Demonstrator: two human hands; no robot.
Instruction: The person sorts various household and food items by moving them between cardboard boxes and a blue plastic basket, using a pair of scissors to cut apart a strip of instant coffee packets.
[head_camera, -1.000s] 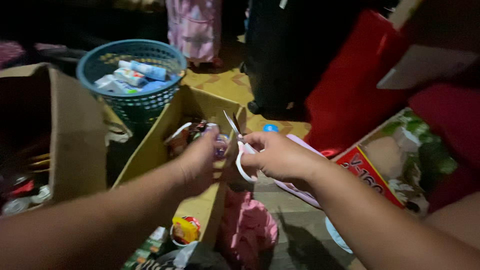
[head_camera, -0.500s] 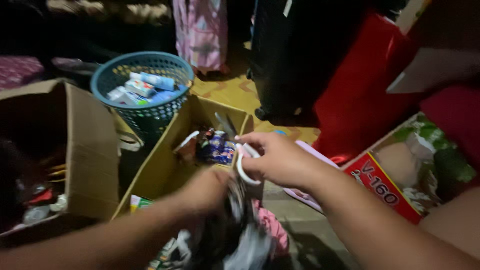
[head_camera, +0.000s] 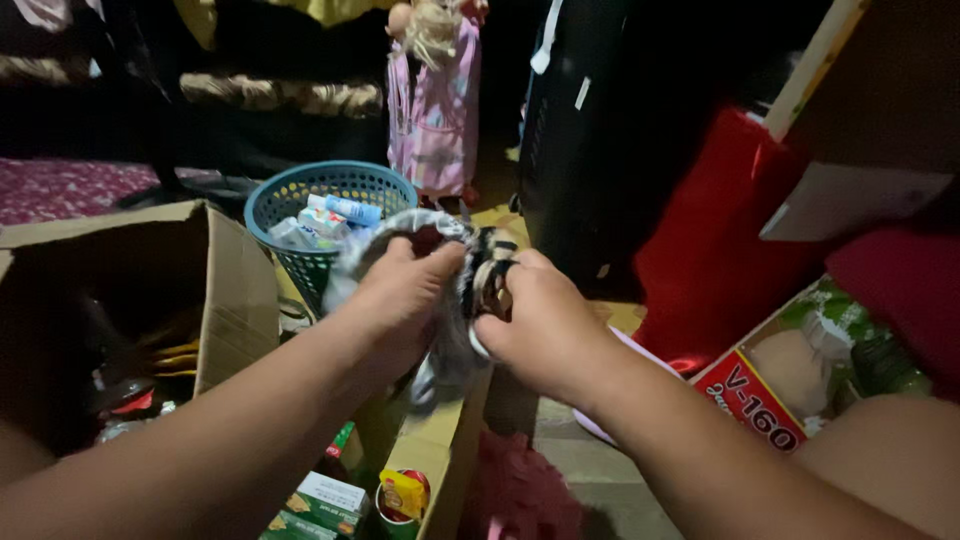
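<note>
My left hand (head_camera: 400, 290) grips a crumpled grey, black and white plastic bundle (head_camera: 447, 350) and holds it up above an open cardboard box (head_camera: 440, 452). My right hand (head_camera: 540, 325) is closed on white-handled scissors (head_camera: 477, 346). Only one handle loop shows under the fingers, and the blades are hidden in the bundle. Both hands meet at the bundle, with the fingertips of my right hand pressed against its striped edge (head_camera: 490, 250). Small packets and a round tub (head_camera: 400, 495) lie in the box below.
A teal mesh basket (head_camera: 330, 185) of tubes and cartons stands behind the hands. A large cardboard box (head_camera: 240, 290) is at the left. To the right are a red object (head_camera: 715, 240), a printed red and green carton (head_camera: 770, 395) and pink cloth (head_camera: 520, 495). A dark case (head_camera: 580, 150) stands behind.
My left hand left the box, took up the plastic bundle from low down and lifted it to the scissors. Both hands rose, and the view tilted upward.
</note>
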